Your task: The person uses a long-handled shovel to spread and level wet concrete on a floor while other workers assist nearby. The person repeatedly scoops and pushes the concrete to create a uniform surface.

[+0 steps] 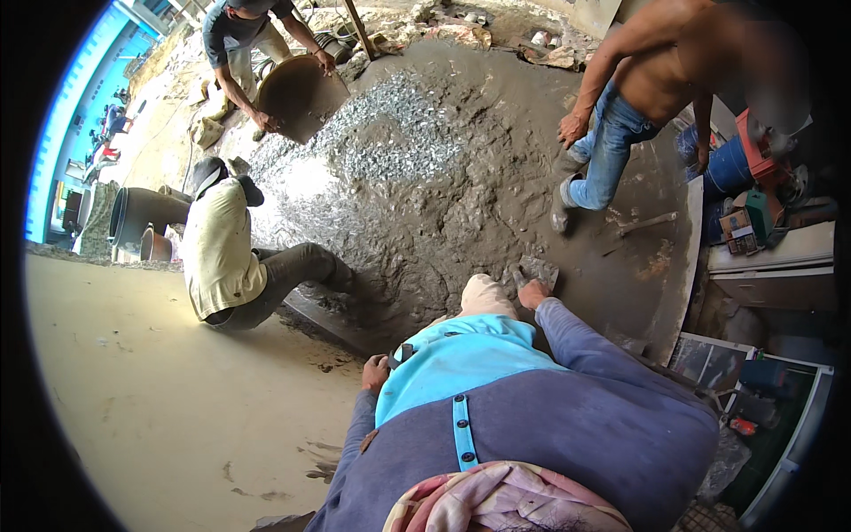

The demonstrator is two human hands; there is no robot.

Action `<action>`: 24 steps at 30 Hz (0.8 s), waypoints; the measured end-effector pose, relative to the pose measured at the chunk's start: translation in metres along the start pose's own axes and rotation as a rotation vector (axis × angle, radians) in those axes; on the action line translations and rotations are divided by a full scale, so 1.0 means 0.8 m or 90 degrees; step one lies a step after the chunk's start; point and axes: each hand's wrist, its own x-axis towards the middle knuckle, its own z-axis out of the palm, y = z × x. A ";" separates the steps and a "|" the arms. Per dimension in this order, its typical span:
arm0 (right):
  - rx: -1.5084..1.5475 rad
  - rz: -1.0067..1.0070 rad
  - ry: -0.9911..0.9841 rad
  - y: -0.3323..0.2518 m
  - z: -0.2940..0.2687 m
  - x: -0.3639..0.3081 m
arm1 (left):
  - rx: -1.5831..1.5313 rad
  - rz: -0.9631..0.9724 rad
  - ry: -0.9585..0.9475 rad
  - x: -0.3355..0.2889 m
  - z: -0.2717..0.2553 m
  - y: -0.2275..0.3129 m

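My right hand (pixel 532 293) reaches forward from a blue-grey sleeve to the near edge of a wide patch of wet grey concrete (pixel 443 222). Its fingers close over a flat, mortar-coated grey piece (pixel 539 268); what the piece is stays unclear. My left hand (pixel 374 372) sits at my waist with curled fingers, next to a dark buckle on a cyan strap (pixel 459 430). Whether it grips the buckle is hard to tell. A heap of pale gravel (pixel 390 133) lies on the far part of the mix.
A person in a cream shirt (pixel 222 257) crouches at the left edge of the mix. Another person tips a round pan (pixel 301 93) onto the gravel. A shirtless person in jeans (pixel 620 133) steps in from the right. A long-handled tool (pixel 647 222), dark pots (pixel 142 213) and a white cabinet (pixel 771 257) stand around.
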 end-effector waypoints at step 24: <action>0.188 0.025 0.014 0.033 -0.038 0.004 | 0.347 0.032 -0.191 -0.002 -0.045 0.115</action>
